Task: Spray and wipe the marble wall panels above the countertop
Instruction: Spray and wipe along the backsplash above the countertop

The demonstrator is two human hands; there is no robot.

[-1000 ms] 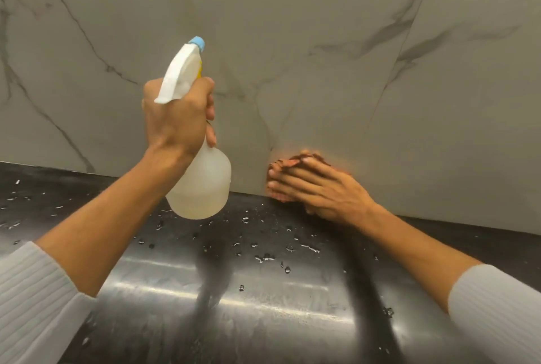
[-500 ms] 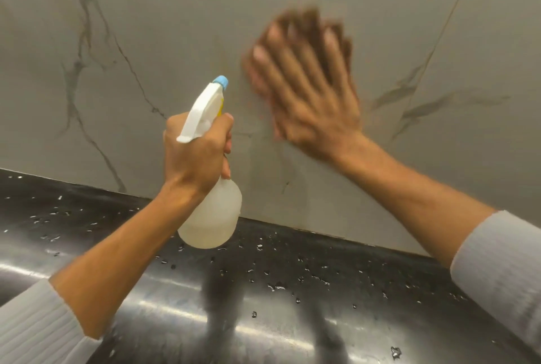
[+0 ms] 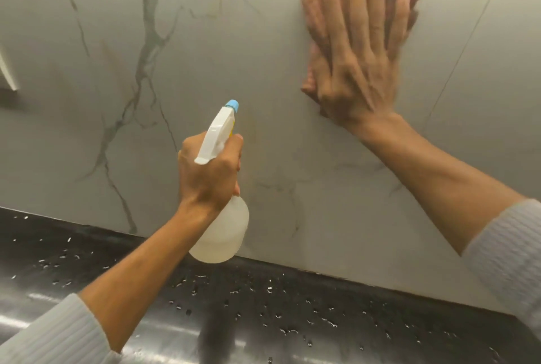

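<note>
A: What is the right hand (image 3: pixel 355 59) doing?
B: It lies flat with its fingers straight and slightly spread. It presses a brownish cloth (image 3: pixel 308 79) against the marble wall panel (image 3: pixel 205 27), high up and just left of a thin seam (image 3: pixel 468 41).
A: And the left hand (image 3: pixel 209 173)?
B: It is curled round the neck of the spray bottle (image 3: pixel 225 235), which is upright and lower down. The blue nozzle tip (image 3: pixel 232 105) points at the wall. The bottle's body is translucent and whitish.
A: What is below them?
B: The dark, glossy countertop (image 3: pixel 87 261), dotted with water droplets (image 3: pixel 269 289).
</note>
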